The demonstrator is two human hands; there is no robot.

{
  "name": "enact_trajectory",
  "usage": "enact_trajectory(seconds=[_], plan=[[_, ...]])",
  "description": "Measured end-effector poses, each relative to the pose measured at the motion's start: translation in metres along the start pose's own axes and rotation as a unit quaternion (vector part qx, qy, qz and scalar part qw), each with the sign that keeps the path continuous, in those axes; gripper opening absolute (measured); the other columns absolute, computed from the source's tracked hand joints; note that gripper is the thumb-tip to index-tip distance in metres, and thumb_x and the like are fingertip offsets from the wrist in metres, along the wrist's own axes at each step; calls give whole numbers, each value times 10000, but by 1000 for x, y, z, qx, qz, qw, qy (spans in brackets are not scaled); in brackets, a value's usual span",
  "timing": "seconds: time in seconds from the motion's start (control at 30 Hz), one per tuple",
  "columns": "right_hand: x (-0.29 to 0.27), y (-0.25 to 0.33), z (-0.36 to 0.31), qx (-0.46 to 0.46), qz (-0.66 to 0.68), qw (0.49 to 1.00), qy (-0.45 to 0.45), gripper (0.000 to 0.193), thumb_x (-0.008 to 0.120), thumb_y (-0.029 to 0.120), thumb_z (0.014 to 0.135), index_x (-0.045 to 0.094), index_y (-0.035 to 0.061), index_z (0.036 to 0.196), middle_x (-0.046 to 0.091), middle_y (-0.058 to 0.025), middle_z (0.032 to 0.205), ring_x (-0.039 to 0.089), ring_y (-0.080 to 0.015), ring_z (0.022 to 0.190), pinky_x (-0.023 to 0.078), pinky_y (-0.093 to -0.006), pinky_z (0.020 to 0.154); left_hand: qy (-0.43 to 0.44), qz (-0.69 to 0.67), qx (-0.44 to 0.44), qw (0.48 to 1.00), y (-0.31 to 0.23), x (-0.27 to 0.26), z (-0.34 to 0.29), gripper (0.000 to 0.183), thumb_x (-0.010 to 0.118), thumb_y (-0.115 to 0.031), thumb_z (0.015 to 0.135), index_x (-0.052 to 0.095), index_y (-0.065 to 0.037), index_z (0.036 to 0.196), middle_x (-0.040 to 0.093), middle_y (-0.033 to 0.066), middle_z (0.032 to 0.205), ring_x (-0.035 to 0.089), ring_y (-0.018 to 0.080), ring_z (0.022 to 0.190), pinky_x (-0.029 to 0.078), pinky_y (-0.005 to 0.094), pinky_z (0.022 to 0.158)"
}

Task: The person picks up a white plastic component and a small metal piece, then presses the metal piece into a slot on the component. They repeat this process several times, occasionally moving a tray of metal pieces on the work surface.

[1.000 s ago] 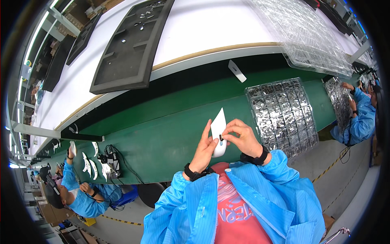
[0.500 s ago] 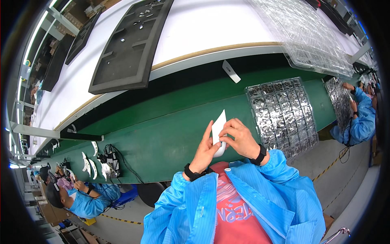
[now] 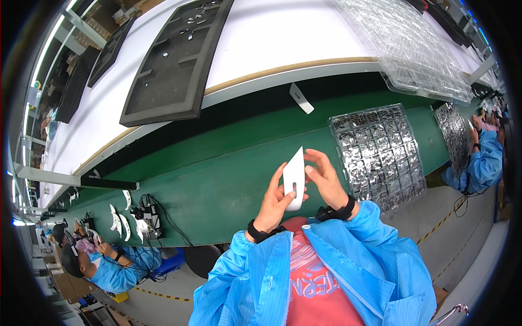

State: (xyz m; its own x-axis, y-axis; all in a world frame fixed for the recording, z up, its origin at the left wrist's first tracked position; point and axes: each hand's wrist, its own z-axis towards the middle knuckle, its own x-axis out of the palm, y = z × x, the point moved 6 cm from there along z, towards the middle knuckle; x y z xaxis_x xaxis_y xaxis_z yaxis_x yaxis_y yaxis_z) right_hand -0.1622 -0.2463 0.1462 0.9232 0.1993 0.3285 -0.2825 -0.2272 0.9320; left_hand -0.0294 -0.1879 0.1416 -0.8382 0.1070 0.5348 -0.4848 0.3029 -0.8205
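A white, pointed plastic shell (image 3: 294, 173) with a small dark slot near its lower end is gripped in my left hand (image 3: 273, 201), the thumb lying by the slot. My right hand (image 3: 324, 181) is just to the right of the shell, fingers bent and thumb apart from the forefinger, with nothing seen between them. Some fingertips of the left hand show past the shell's right edge. Farther off, a similar white piece (image 3: 301, 99) with a small dark mark lies on the green surface below the shelf edge.
A clear tray of shiny compartments (image 3: 379, 155) lies on the green bench (image 3: 217, 190) to the right. Black foam tray (image 3: 193, 81) and clear plastic trays (image 3: 413, 49) rest on the white shelf. Left are curved white parts (image 3: 120, 221) and black cables. Co-workers in blue sit at both sides.
My right hand has drawn away from the shell and its fingers have parted. The shell's slot now shows. The far white piece has shifted slightly to the left.
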Motion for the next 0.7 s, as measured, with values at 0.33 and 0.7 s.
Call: enact_trajectory(seconds=[0.33,0.7], plan=[[13,-15,-4,-14,-83,996,41,695,641,24,845,238,28,1411,635,-83,929,606,-104,763,502,-229,551,-13,23,8,1000,-2,0,4,731,488,45,899,128,-158,1502,608,135,1128,622,218,1014,507,339,872],[-11,-90,30,130,16,991,12,440,543,131,938,385,39,1338,606,-78,1066,575,-125,945,489,-271,747,-117,29,-26,992,39,-73,42,596,489,5,929,213,-121,1443,634,202,1003,675,272,800,575,380,705]])
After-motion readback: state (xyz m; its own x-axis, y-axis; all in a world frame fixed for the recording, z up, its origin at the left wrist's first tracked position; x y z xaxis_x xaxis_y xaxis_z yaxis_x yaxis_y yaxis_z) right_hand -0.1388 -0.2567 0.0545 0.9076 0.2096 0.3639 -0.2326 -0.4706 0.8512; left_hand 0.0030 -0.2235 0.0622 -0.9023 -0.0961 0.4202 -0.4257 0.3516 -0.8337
